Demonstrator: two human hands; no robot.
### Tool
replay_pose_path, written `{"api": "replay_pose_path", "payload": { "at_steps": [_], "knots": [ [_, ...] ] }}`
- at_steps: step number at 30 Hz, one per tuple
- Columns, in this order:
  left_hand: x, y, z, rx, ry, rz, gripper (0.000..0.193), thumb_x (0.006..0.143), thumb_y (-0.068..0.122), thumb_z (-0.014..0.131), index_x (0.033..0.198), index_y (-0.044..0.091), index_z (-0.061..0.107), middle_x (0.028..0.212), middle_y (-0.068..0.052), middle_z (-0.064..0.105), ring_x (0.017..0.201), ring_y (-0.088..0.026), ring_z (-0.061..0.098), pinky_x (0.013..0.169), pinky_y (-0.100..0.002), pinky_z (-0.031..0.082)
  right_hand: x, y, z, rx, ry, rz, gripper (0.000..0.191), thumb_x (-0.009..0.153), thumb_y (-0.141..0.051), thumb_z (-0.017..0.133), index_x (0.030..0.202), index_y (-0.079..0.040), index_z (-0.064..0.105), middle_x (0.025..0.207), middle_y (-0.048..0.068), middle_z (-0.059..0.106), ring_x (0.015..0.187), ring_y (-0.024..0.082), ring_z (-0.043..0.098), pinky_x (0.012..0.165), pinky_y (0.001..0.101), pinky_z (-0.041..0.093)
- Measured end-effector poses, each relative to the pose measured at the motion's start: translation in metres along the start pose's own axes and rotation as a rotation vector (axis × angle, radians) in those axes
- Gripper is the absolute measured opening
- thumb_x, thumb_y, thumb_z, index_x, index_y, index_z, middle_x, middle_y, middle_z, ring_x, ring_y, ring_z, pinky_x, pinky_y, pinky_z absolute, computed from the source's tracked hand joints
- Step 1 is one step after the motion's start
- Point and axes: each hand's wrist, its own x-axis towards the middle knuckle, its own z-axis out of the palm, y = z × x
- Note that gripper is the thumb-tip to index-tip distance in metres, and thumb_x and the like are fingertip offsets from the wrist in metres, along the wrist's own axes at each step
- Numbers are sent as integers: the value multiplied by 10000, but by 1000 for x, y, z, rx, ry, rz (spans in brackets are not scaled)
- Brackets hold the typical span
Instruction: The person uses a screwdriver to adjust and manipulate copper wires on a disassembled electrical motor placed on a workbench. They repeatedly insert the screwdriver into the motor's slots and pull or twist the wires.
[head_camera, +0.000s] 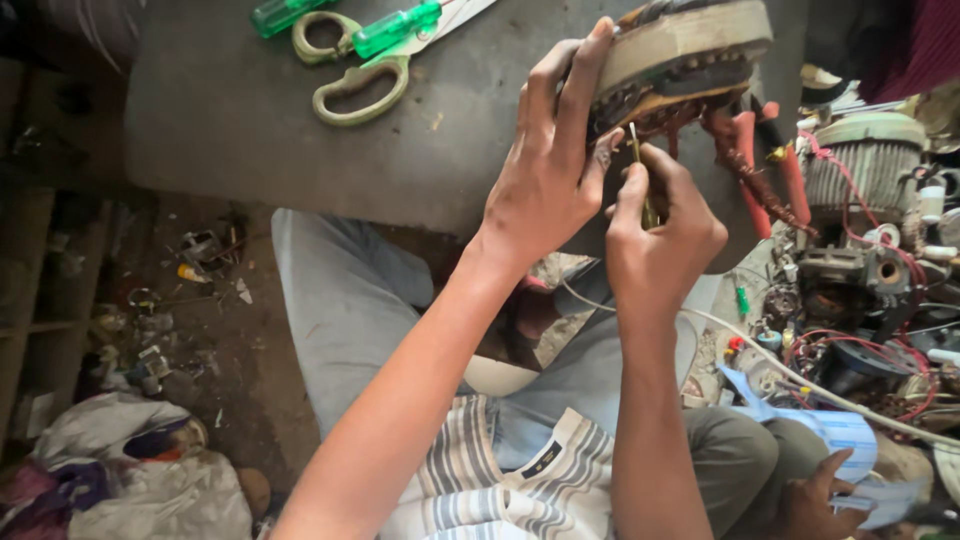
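Grey bench (300, 130), scissors (350, 70) far left | left hand (545, 170) grips motor (680, 60) at bench's right edge, fingers spread | right hand (660, 230) just below, pinching thin tool (640, 170) against its windings.

The motor stator (680, 55) runs off the top edge, and the left hand (545, 175) covers its near-left side, so its full outline cannot be told. The thin tool (640, 165) vanishes inside the right hand (655, 235); its handle is hidden. Two green-handled screwdrivers (395, 30) and the scissors (360, 70) are cut by the top edge. The heap of motor parts (860, 270) at right is too tangled to sort out. A second person's hand (815, 500) at bottom right is partly cropped.
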Motion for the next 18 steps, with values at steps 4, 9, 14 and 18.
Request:
{"api": "replay_pose_path", "payload": {
  "at_steps": [4, 9, 14, 18],
  "knots": [
    [-1, -2, 0, -9, -4, 14, 797, 996, 8, 653, 1619, 89, 162, 1526, -179, 322, 1418, -371, 412, 1253, -429, 389, 1, 6, 4, -15, 28, -79, 174, 1031, -20, 682, 1198, 3, 724, 1035, 168, 771, 882, 218, 778, 796, 334, 594],
    [1, -1, 0, 0, -2, 4, 811, 975, 2, 656, 1616, 88, 167, 1516, -188, 319, 1417, -382, 409, 1251, -440, 387, 4, 10, 5, -5, 13, -17, 175, 1015, -26, 678, 1180, -1, 733, 982, 166, 769, 792, 213, 765, 730, 338, 587],
    [0, 0, -1, -11, -4, 1, 817, 977, 3, 660, 1618, 91, 161, 1511, -186, 325, 1412, -378, 416, 1253, -436, 389, 5, 11, 8, -37, 57, -76, 180, 1039, -30, 680, 1210, 5, 727, 1003, 164, 766, 808, 221, 754, 730, 341, 579],
    [1, 0, -2, -11, -6, 2, 820, 976, 1, 662, 1619, 92, 160, 1507, -190, 323, 1404, -381, 416, 1248, -433, 389, 2, 5, 9, 113, -4, 151, 202, 1028, -44, 636, 1213, 3, 701, 944, 144, 763, 720, 240, 737, 663, 345, 562]
  ]
}}
